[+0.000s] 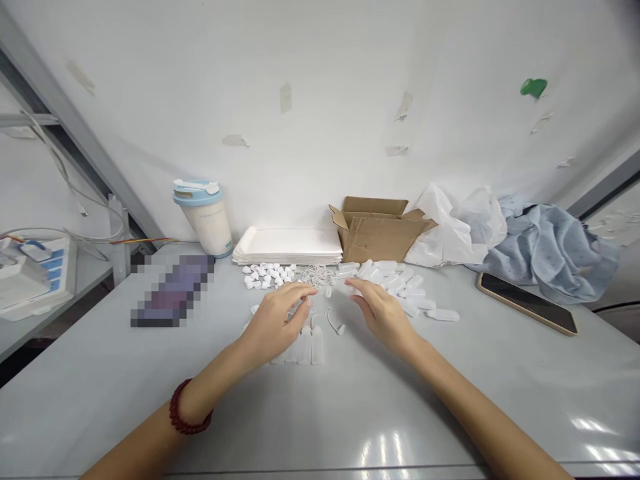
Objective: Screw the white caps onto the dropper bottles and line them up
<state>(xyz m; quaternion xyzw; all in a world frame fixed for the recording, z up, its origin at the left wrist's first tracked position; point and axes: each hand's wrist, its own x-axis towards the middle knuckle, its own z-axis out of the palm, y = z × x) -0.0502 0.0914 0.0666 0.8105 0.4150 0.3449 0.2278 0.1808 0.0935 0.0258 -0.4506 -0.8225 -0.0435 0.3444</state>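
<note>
My left hand (283,317) hovers over a row of clear plastic pieces (305,347), its thumb and fingers apart with nothing visible between them. To the right, my right hand (383,313) is also open, near a pile of translucent plastic pieces (413,293). Between the hands lies a small white part with a thin curved strand (340,329). Behind them sit a tangle of thin clear loops (319,275) and, to its left, a heap of small white caps (270,275). My left hand partly hides the row beneath it.
Along the wall stand a blue-lidded cup (207,220), stacked white trays (290,245), an open cardboard box (377,237), a white plastic bag (445,230) and a blue cloth (545,243). A phone (527,302) lies at right; a blurred dark object (175,291) lies at left.
</note>
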